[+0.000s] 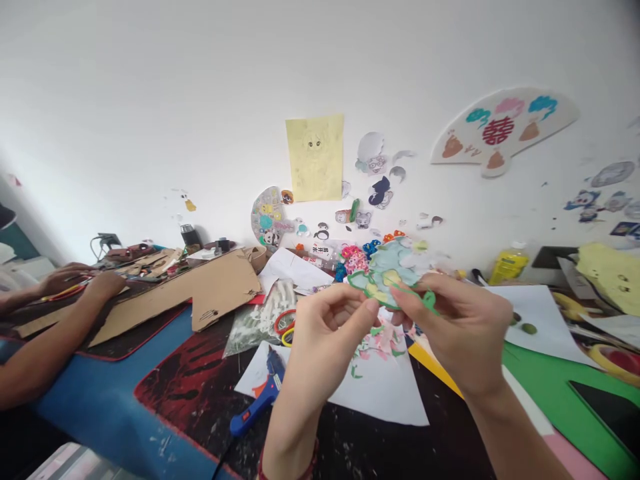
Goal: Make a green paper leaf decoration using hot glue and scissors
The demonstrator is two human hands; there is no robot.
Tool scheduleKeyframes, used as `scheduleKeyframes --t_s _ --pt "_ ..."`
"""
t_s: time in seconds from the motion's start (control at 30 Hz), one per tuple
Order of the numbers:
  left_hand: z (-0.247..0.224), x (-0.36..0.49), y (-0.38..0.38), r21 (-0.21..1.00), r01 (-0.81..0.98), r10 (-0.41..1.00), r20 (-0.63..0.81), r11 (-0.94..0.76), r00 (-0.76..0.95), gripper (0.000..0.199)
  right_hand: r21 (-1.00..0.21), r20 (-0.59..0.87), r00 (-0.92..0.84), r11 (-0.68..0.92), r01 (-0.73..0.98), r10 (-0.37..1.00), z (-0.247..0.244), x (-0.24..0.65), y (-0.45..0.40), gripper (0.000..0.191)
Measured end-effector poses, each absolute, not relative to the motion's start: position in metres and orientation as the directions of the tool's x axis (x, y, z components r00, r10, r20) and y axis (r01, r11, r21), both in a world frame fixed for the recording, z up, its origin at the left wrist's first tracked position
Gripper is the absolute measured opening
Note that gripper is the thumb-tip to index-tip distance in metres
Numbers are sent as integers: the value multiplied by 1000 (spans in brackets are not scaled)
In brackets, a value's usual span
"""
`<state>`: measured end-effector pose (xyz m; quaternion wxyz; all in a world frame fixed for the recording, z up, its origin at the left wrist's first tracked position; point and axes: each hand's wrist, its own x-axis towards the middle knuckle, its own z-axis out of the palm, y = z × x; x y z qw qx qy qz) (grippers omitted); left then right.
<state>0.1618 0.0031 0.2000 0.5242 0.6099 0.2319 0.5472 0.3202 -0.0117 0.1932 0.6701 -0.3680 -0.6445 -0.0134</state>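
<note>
Above the table, both my hands hold a pale green and yellow craft cut-out (381, 285) with a darker green edging. My left hand (327, 327) pinches its lower left edge between thumb and fingers. On the other side, my right hand (457, 327) has its fingers closed on the right part, where a green loop sticks out. Fingers cover some of the piece. Below lie small pink and green scraps (383, 345) on white paper (395, 403). A blue glue gun (257, 403) rests left of my left wrist.
At left, another person's hands (103, 285) work beside cardboard (220, 293). Scissors with red and yellow handles (285, 323) lie near a plastic bag (260, 313). A yellow bottle (509, 263) stands at the back right, near a green sheet (555, 380) and a dark phone-like slab (607, 413).
</note>
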Motion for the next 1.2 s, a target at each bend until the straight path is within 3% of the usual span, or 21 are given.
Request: scheduleKeyframes --t_s 0.87,1.2 --pt "192 151 1 898 -281 855 417 -337 307 19 -544 835 220 700 462 504 181 312 -12 30" --pt "188 150 4 907 -233 867 408 -350 285 20 -512 852 197 689 513 485 182 308 -9 31"
